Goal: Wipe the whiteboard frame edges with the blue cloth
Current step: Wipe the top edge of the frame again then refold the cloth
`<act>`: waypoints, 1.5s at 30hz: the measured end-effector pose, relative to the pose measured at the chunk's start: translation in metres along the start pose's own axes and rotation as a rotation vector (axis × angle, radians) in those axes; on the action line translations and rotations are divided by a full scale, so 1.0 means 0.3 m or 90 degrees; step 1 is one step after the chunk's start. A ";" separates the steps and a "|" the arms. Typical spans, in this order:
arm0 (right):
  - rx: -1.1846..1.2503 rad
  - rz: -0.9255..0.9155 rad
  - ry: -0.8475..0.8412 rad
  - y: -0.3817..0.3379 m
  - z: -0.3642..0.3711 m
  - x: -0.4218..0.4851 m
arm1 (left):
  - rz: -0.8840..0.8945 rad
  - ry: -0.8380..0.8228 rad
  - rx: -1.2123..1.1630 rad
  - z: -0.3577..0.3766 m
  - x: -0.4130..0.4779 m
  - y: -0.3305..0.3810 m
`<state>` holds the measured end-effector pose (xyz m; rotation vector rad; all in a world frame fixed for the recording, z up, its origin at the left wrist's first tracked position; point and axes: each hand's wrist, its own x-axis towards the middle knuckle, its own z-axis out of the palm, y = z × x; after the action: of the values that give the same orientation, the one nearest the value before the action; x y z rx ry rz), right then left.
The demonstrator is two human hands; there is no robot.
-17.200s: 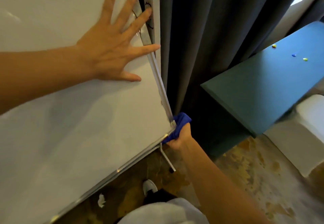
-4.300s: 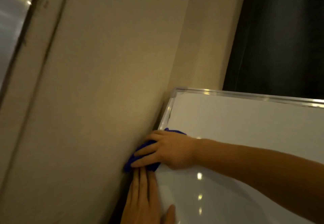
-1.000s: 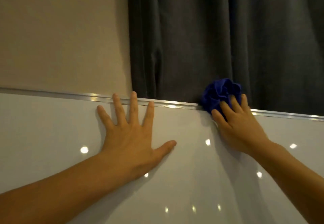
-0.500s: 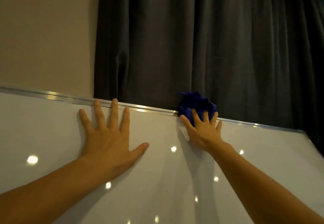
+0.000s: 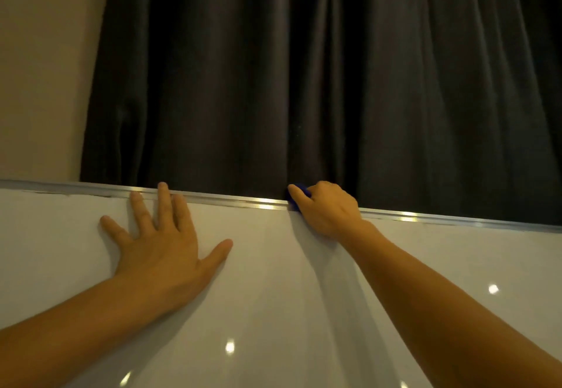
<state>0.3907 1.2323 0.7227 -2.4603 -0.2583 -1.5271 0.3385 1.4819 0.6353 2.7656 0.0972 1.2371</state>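
The whiteboard (image 5: 273, 281) fills the lower half of the head view, and its silver top frame edge (image 5: 237, 200) runs across the middle. My right hand (image 5: 327, 209) is curled over that edge and grips the blue cloth (image 5: 301, 190). Only a small patch of cloth shows between the fingers; most of it is hidden under the hand. My left hand (image 5: 164, 241) lies flat on the board with fingers spread, fingertips touching the frame edge, holding nothing.
A dark grey curtain (image 5: 319, 68) hangs right behind the board's top edge. A beige wall (image 5: 42, 68) stands at the left. Ceiling lights reflect as bright spots on the glossy board.
My right hand has closed over the top edge, so the cloth that bulged above it is now mostly covered. The left hand has stayed flat on the board.
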 end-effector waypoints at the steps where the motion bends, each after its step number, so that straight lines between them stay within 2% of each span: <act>1: 0.027 -0.048 0.029 0.013 -0.010 0.011 | -0.005 0.010 0.002 0.003 -0.001 0.055; 3: 0.036 -0.144 0.034 0.012 -0.012 0.008 | -0.028 0.035 0.006 0.000 0.004 0.135; 5: -0.038 -0.223 0.004 0.003 0.018 -0.046 | -0.045 0.056 0.009 -0.011 0.013 0.181; 8: -0.092 -0.308 -0.032 0.084 0.038 -0.116 | 0.003 0.068 0.052 -0.018 -0.007 0.229; 10: -0.091 -0.288 -0.057 0.205 0.003 -0.109 | 0.061 0.048 0.065 -0.010 -0.026 0.267; 13: -0.129 -0.139 -0.138 0.349 -0.051 -0.090 | 0.113 -0.004 0.049 -0.015 -0.052 0.319; 15: -0.114 -0.073 -0.172 0.334 -0.046 -0.103 | 0.132 -0.029 0.048 -0.018 -0.067 0.358; 17: -0.060 -0.094 -0.165 0.245 0.000 -0.118 | 0.133 -0.031 0.048 -0.009 -0.071 0.397; 20: -0.013 -0.206 -0.136 0.126 0.049 -0.135 | 0.114 -0.023 0.049 0.008 -0.071 0.408; 23: -0.045 -0.235 -0.092 0.201 0.016 -0.121 | 0.135 -0.010 0.038 0.044 -0.070 0.355; 27: -0.116 -0.058 -0.096 0.445 -0.094 -0.129 | 0.172 0.006 -0.010 0.091 -0.096 0.316; 29: -0.095 -0.001 -0.113 0.458 -0.104 -0.138 | 0.159 0.005 0.000 0.102 -0.094 0.343; 31: -0.058 -0.032 -0.116 0.395 -0.070 -0.129 | 0.119 0.010 0.004 0.106 -0.075 0.407; 35: -0.041 -0.185 -0.115 0.310 -0.007 -0.124 | 0.016 0.033 -0.004 0.091 -0.032 0.526; 38: -0.101 -0.201 -0.063 0.479 -0.064 -0.112 | 0.043 0.043 0.018 0.104 -0.034 0.589; 42: -0.154 -0.121 -0.071 0.837 -0.176 -0.137 | 0.095 0.022 0.005 0.138 -0.086 0.728; 45: -0.125 -0.134 -0.074 0.906 -0.180 -0.130 | 0.064 0.028 0.016 0.165 -0.075 0.921</act>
<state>0.4008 0.9556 0.6825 -2.7563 -0.4194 -1.5586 0.3639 1.2018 0.6209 2.7970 -0.0232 1.3292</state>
